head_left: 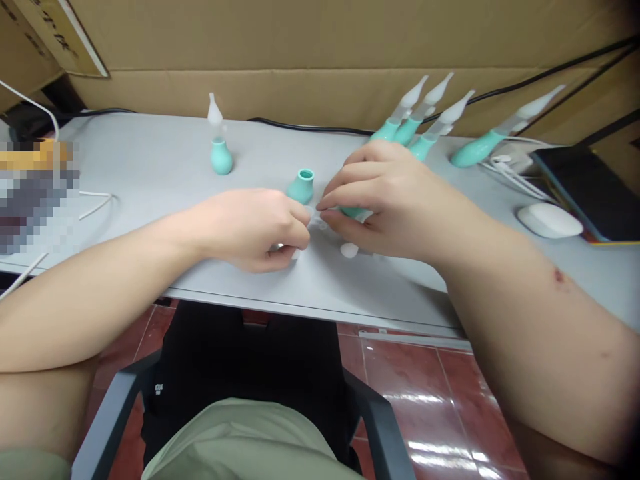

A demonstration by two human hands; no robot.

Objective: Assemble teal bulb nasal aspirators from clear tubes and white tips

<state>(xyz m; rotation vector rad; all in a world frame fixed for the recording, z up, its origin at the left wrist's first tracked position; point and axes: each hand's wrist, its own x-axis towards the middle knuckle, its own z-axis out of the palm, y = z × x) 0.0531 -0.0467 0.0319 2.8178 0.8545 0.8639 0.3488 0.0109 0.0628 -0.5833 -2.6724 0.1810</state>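
My left hand [265, 230] is closed, its thumb and forefinger pinched beside a small clear plastic piece [317, 217]. From the other side, the fingertips of my right hand [383, 193] come together on that same piece. Its exact shape is too small and partly covered to make out. Just behind the fingers stands a teal rubber bulb [301, 187] with an open mouth. Another teal bulb [353, 212] shows partly under my right hand. A white translucent tip [349, 250] lies on the table below that hand, and a bit of something white peeks out under my left fingers.
A nasal aspirator [221, 150] stands at the back left of the grey table [160, 157]. Several more aspirators [480, 147] stand at the back right. Farther right are a white mouse [550, 220], a dark tablet-like object [595, 190] and cables. Cardboard [320, 40] walls the back.
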